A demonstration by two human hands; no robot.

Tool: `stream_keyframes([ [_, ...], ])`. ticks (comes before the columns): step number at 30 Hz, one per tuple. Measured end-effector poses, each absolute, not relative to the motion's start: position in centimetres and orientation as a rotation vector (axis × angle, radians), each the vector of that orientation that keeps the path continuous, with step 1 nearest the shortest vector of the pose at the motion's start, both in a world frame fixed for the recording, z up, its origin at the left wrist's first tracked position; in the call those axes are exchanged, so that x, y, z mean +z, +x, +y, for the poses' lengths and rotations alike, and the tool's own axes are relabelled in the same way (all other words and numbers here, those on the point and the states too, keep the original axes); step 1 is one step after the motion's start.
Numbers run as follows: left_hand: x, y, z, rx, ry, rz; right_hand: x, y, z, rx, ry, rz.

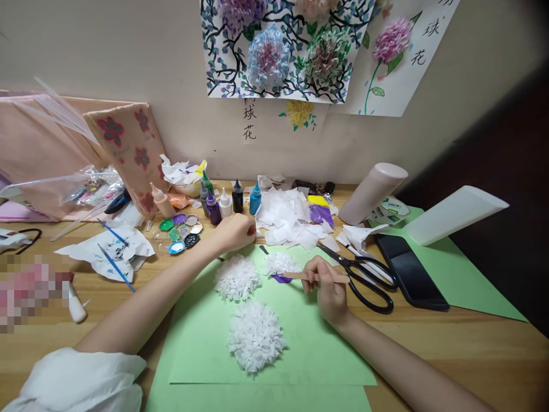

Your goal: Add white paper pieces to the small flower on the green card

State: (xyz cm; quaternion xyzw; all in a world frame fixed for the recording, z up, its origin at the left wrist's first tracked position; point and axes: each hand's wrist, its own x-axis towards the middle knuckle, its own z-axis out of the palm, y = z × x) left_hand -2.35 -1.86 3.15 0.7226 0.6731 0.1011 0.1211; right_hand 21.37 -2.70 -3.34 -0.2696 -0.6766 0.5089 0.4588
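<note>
My right hand (328, 289) grips a flat wooden craft stick (291, 275), whose left end lies over a small purple patch (281, 279) on the green paper (317, 343). Just above that patch sits a small white fluffy paper flower (281, 263). Two larger ones are on the same sheet: one white flower (238, 277) to the left, another white flower (257, 337) nearer me. My left hand (235, 233) is closed, curled at the left edge of a pile of white paper squares (285, 214); anything in its fingers is hidden.
Black-handled scissors (364, 280) and a phone (409, 272) lie at the right, below a pale bottle (372, 193) and a white tube (457, 214). Several paint bottles (213, 207), a paint palette (180, 232) and brushes (115, 266) stand or lie on the left.
</note>
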Motion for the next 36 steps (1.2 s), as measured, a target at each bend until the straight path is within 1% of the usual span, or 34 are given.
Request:
stream_keyframes([
  [3,4.5,-3.2,-1.8,0.366,2.053,1.896,-3.1,21.2,-2.6,1.254,-0.662,-1.667],
  [7,8.0,-2.5,-3.2,0.400,1.984,1.735,-1.5,21.4,-2.0,1.228,-0.715,-1.567],
  [8,8.7,-1.8,-3.8,0.393,1.970,1.633,-1.0,21.6,-1.8,1.221,-0.726,-1.518],
  [10,9.6,0.0,-4.9,0.373,1.861,1.276,-0.3,22.4,-1.5,1.186,-0.718,-1.439],
  [12,9.3,2.1,-5.9,0.274,1.833,1.138,-0.4,23.3,-1.5,1.153,-0.723,-1.431],
  [14,8.1,3.8,-6.6,0.194,1.964,1.220,-1.1,24.2,-1.7,1.113,-0.739,-1.474],
  [15,7.3,4.5,-6.8,0.193,2.079,1.360,-1.5,24.5,-2.0,1.085,-0.742,-1.504],
  [18,5.0,5.7,-6.9,0.244,2.186,1.596,-2.7,25.1,-2.7,0.985,-0.671,-1.629],
  [21,3.9,5.9,-6.5,0.301,2.250,1.725,-3.0,25.3,-3.1,0.870,-0.535,-1.734],
  [26,3.5,5.7,-6.1,0.331,2.300,1.803,-2.8,25.5,-3.1,0.784,-0.376,-1.976],
  [31,3.1,5.6,-5.9,0.324,2.307,1.808,-2.5,25.3,-2.9,0.706,-0.452,-2.143],
  [36,3.1,5.7,-5.8,0.322,2.283,1.809,-2.1,25.0,-2.8,0.631,-0.492,-2.196],
])
